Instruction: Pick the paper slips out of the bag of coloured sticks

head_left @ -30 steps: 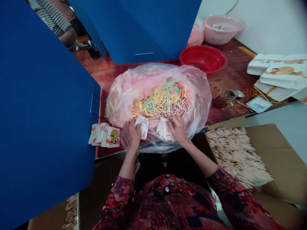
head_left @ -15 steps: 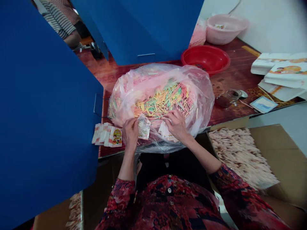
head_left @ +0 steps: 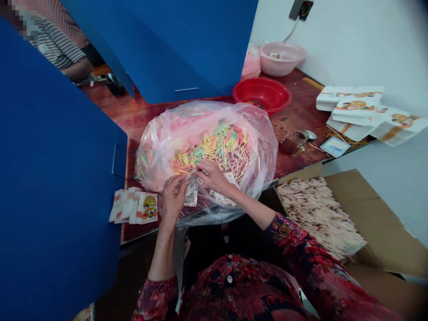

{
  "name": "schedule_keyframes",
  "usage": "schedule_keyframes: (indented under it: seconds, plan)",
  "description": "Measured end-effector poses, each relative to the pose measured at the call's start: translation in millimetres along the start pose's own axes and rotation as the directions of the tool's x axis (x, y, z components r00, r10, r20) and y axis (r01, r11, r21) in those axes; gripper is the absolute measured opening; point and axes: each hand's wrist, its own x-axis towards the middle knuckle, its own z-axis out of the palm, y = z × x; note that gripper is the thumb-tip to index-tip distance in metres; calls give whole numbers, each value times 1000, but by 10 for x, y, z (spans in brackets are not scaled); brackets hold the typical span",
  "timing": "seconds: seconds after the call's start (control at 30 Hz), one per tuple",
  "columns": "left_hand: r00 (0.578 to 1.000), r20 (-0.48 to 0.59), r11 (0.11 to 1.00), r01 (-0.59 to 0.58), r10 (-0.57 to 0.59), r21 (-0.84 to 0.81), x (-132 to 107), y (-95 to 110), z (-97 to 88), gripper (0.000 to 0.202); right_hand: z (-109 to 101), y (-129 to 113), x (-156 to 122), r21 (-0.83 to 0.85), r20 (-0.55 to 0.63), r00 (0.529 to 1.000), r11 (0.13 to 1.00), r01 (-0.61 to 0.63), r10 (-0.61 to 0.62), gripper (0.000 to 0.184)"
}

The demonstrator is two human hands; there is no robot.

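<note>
A big clear plastic bag (head_left: 254, 147) lies open on the table, full of thin coloured sticks (head_left: 214, 149) in yellow, green and pink. My left hand (head_left: 173, 198) is closed on a small printed packet (head_left: 191, 196) at the bag's near edge. My right hand (head_left: 212, 174) reaches across to the mouth of that packet, its fingers pinched on something I cannot make out. A few more small packets (head_left: 220, 197) lie under my right wrist on the bag's plastic.
A fanned row of printed packets (head_left: 133, 207) lies left of the bag. Blue partitions (head_left: 56, 191) stand left and behind. A red basin (head_left: 262, 94), pink basin (head_left: 281, 58), stacked printed paper bags (head_left: 361, 111), a jar (head_left: 294, 141). A cardboard box (head_left: 364, 214) at right. Another person's arm (head_left: 72, 69) beyond.
My right hand left the packets under it, went into the sticks, then came left to the packet in my left hand. The camera view shifted right and tilted up.
</note>
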Motion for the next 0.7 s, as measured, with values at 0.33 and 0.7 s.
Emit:
schedule_keyframes:
  seconds: [0.33, 0.7]
  plan:
    - [970, 114, 963, 228, -213, -144, 72, 246, 313, 34, -152, 92, -83, -146, 15, 999, 989, 38, -36, 38]
    - [919, 126, 864, 395, -374, -312, 98, 289, 515, 36, -1090, 1524, 226, -581, -185, 981, 800, -151, 50, 33]
